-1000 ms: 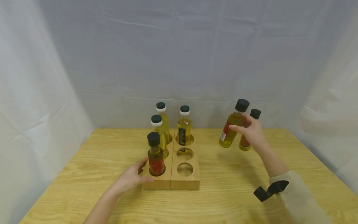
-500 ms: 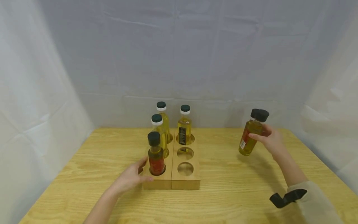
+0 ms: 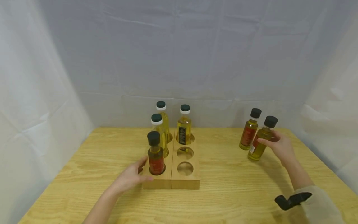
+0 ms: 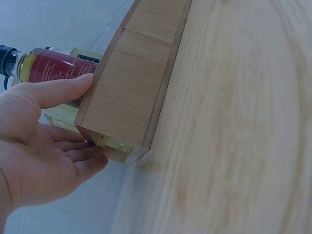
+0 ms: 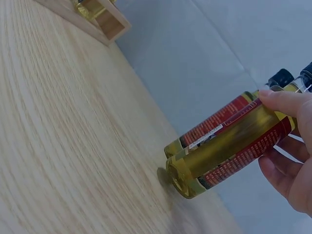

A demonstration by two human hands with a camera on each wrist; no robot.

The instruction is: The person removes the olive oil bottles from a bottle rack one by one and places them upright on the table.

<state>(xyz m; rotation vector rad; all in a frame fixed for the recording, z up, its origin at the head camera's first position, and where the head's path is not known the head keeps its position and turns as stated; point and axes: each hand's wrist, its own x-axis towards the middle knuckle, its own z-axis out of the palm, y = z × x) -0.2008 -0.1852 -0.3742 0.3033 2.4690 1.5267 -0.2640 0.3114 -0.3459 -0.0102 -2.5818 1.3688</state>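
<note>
Head view, far right of the counter (image 3: pixel 223 196): right hand (image 3: pixel 281 147) wrapped round a yellow oil bottle (image 3: pixel 260 141), fingers and thumb curled on its middle, cap leaning away toward the back-right. Sitting just beside a second, red-label bottle (image 3: pixel 248 132) that stands upright on its own. From the right wrist view, tilted for sure, bottom edge right down at the wood, but can't tell if actually touching or a hair above. Over on the other side, left hand (image 3: pixel 130 178) laid loose against the near-left corner of the wooden rack (image 3: pixel 185 182), thumb flat on its side next to the red bottle (image 3: pixel 156 157) in the front slot, nothing gripped. Two front holes (image 3: pixel 185 161) in the right-hand row sitting empty. Looks to me like the set-down stage for that yellow one. Next bit probably calls for tipping it upright, getting the base flat, and not bumping the neighbour when letting go.
</note>
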